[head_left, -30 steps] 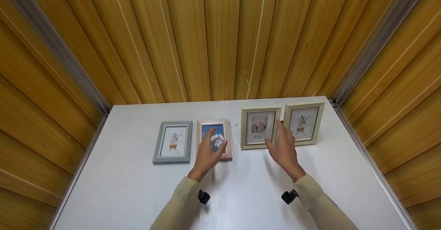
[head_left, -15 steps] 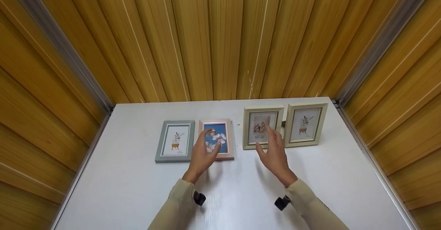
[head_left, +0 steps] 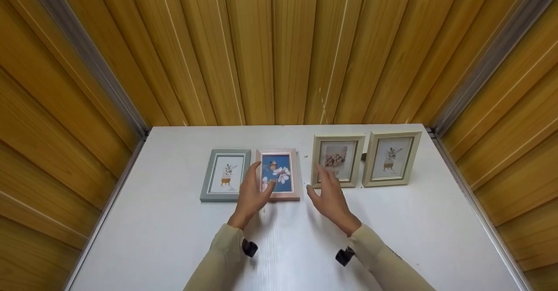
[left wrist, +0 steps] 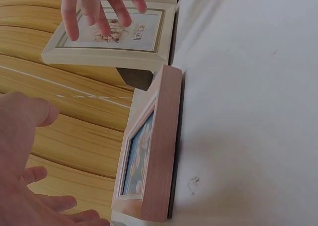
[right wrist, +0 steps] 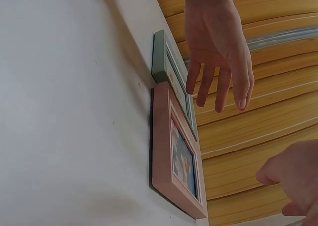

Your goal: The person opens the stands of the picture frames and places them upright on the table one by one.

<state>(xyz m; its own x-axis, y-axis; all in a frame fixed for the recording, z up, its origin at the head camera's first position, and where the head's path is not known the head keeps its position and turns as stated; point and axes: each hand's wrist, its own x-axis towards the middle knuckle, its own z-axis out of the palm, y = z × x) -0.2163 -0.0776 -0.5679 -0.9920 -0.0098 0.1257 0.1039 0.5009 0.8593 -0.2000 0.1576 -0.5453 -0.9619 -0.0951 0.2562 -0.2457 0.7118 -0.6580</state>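
Note:
A pink picture frame [head_left: 295,173] with a blue flower print lies on the white table, its front edge near in both wrist views. Over its left part hovers my left hand [head_left: 253,193], fingers spread and apart from the frame. My right hand [head_left: 330,198] is held in the air before a cream picture frame [head_left: 317,160] with a floral print, thumb and fingers parted, holding nothing. To the left lies a grey-green picture frame [head_left: 210,177] with a potted-plant print, its right edge partly behind my left hand.
A second cream frame [head_left: 414,160] with a plant print stands at the right. Both cream frames lean back; a dark support [left wrist: 136,78] shows behind one. Yellow wooden slat walls [head_left: 287,51] enclose the white table [head_left: 152,234] at back and sides.
Both hands have moved left, the right hand more, away from the cream frames toward the pink one. The view has shifted slightly; the picture frames stay in place.

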